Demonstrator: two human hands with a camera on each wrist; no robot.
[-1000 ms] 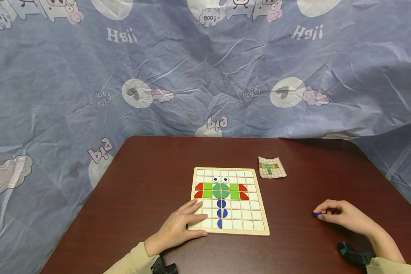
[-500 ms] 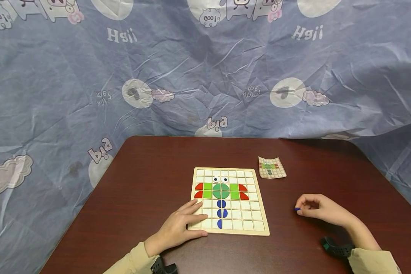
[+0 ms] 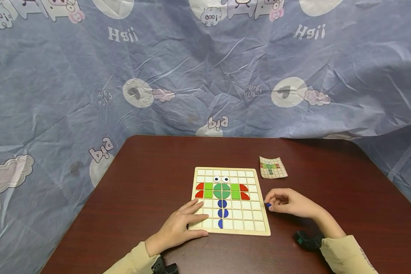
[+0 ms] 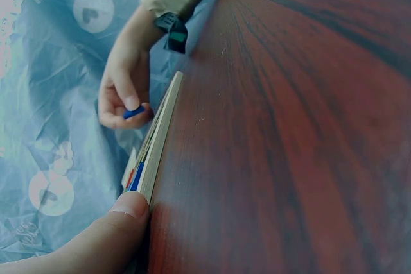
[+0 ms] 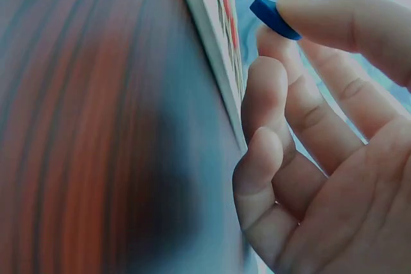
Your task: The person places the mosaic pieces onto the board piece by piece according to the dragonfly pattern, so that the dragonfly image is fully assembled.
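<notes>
A light wooden grid board (image 3: 246, 226) lies on the table with coloured pieces forming a dragonfly-like figure: two eyes, a green round, light green squares, red quarter pieces and blue half-rounds. At the bottom of the blue column, a single blue half-round (image 3: 220, 223) sits in the left cell. My left hand (image 3: 178, 226) rests on the board's lower left corner, fingers spread and straight. Just right of the board, my right hand (image 3: 291, 202) pinches a small blue piece (image 5: 275, 18) between thumb and fingertip; its full outline is not visible.
Behind the board's right corner lies a small paper card (image 3: 272, 168) printed with a similar figure. The dark red-brown table (image 3: 157, 160) ends at a printed blue cloth (image 3: 178, 76) hanging behind it. Each wrist wears a black band (image 3: 308, 241).
My right hand has travelled left across the table with the blue piece, from the far right to the board's right edge. My left hand stays on the board.
</notes>
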